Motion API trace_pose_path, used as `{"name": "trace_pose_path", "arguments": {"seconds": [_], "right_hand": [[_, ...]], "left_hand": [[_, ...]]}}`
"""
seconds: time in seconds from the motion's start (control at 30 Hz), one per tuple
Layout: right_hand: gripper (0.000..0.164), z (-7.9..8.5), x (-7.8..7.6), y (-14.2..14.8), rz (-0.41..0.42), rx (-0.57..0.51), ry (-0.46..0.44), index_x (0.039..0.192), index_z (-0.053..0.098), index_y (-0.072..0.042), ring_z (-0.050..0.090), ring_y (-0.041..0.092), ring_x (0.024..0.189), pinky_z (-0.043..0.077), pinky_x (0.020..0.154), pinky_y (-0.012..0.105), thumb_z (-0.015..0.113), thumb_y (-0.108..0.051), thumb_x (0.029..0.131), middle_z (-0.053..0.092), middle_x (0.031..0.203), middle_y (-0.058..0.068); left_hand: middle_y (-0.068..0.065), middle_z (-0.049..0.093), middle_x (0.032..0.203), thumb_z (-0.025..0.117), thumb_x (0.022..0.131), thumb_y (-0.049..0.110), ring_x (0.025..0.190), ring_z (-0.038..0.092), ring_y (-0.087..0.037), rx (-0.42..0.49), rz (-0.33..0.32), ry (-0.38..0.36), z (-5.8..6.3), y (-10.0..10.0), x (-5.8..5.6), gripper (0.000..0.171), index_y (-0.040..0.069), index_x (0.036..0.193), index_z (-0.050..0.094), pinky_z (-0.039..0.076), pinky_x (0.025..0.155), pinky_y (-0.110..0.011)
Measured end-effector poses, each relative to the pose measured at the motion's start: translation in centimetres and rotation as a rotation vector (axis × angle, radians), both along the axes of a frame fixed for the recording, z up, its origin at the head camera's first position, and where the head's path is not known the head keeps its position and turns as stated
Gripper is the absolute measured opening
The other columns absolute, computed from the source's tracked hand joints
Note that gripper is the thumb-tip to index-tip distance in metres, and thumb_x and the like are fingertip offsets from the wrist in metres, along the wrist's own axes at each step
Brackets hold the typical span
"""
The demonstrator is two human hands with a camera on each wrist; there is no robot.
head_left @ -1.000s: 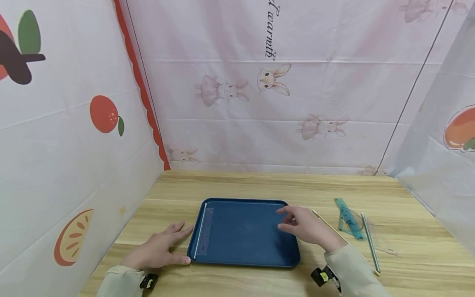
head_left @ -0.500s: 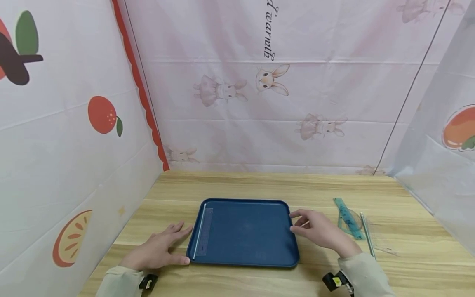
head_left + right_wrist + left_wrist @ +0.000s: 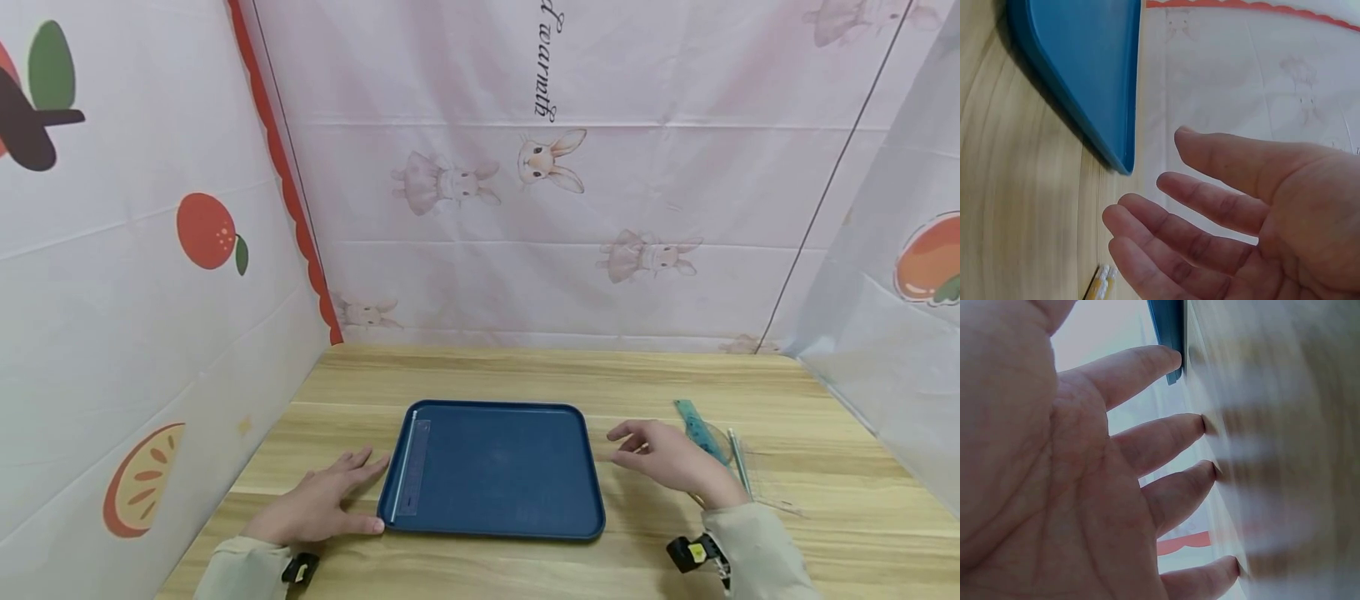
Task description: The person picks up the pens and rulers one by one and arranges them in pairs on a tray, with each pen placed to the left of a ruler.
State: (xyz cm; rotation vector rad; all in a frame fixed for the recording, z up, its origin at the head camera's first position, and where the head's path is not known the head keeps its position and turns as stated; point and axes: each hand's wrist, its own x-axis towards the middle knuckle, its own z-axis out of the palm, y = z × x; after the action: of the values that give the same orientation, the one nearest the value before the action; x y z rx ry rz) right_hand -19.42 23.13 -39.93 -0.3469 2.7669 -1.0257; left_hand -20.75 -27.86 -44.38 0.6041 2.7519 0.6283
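Note:
My left hand (image 3: 322, 500) rests on the table with fingers spread, its thumb and index fingertips right at the left edge of a blue tray (image 3: 510, 475). In the left wrist view its fingertips (image 3: 1229, 565) touch the wood. Along the tray's left side lie a pale pencil (image 3: 403, 475) and a clear ruler (image 3: 417, 479). My right hand (image 3: 671, 457) hovers right of the tray, fingers loosely bent and holding nothing. Ends of yellow pencils (image 3: 1100, 284) show below its fingers in the right wrist view; in the head view this hand mostly hides them.
Right of my right hand lie a teal ruler (image 3: 696, 421), a round clear protractor (image 3: 723, 443), a green pencil (image 3: 738, 458) and a clear flat drawing tool (image 3: 780, 505). Printed cloth walls (image 3: 480, 292) enclose the table's (image 3: 480, 371) back and sides.
My right hand has moved right, from over the tray's right side to beyond its edge, now covering part of the teal ruler and the yellow pencils. My left hand stays put.

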Motion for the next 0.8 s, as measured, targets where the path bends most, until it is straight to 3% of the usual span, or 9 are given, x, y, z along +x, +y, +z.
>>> {"name": "trace_pose_path", "arguments": {"seconds": [0.47,0.67,0.8], "right_hand": [[0.039,-0.4,-0.4,3.0,-0.062,0.102,0.082,0.130,0.071,-0.001,0.071,0.018,0.093,0.059,0.077,0.040,0.073,-0.029,0.103,0.076,0.104,0.006],[0.037,-0.7,-0.7,3.7,-0.108,0.152,0.066,0.128,0.074,-0.005,0.069,0.015,0.089,0.057,0.076,0.040,0.074,-0.032,0.103,0.076,0.100,0.001],[0.037,-0.8,-0.9,4.1,-0.108,0.141,0.048,0.129,0.072,-0.002,0.069,0.015,0.088,0.057,0.074,0.038,0.072,-0.029,0.104,0.077,0.100,0.003]], "left_hand": [[-0.026,0.030,0.174,0.084,0.085,0.061,0.160,0.022,-0.060,-0.002,-0.003,0.006,-0.1,0.0,-0.1,0.101,0.018,0.166,0.043,0.019,0.110,-0.093],[-0.026,0.029,0.174,0.085,0.085,0.060,0.160,0.022,-0.060,0.002,0.001,0.004,-0.1,0.1,0.0,0.100,0.018,0.166,0.043,0.019,0.111,-0.092],[-0.028,0.030,0.174,0.085,0.085,0.060,0.158,0.023,-0.061,0.007,-0.009,0.016,0.0,0.1,0.1,0.100,0.017,0.166,0.044,0.021,0.111,-0.091]]}}
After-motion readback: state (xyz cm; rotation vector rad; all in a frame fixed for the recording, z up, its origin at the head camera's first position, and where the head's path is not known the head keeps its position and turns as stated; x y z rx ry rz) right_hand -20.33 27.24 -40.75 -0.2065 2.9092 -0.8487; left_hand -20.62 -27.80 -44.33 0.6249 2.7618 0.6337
